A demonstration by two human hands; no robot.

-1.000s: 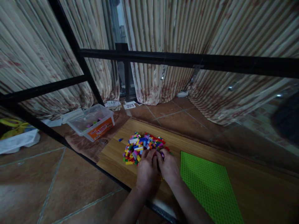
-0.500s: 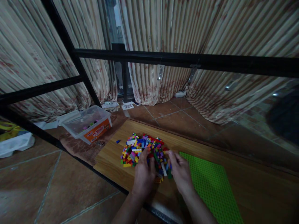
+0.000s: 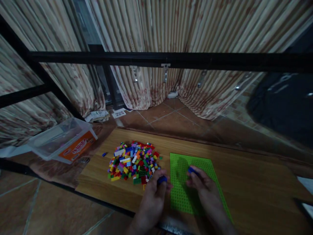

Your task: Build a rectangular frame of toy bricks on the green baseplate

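Left hand (image 3: 153,198) is pinching a blue brick (image 3: 162,180), right hand (image 3: 205,186) a second blue brick (image 3: 192,170).
The first is hovering between the brick pile (image 3: 132,160) and the green plate (image 3: 180,197); the second is hanging over the plate (pile and plate are both lying on the desk (image 3: 256,189)).

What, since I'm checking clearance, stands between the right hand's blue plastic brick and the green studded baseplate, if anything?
Nothing visible: the right hand holds the small blue plastic brick over the flat green studded baseplate.
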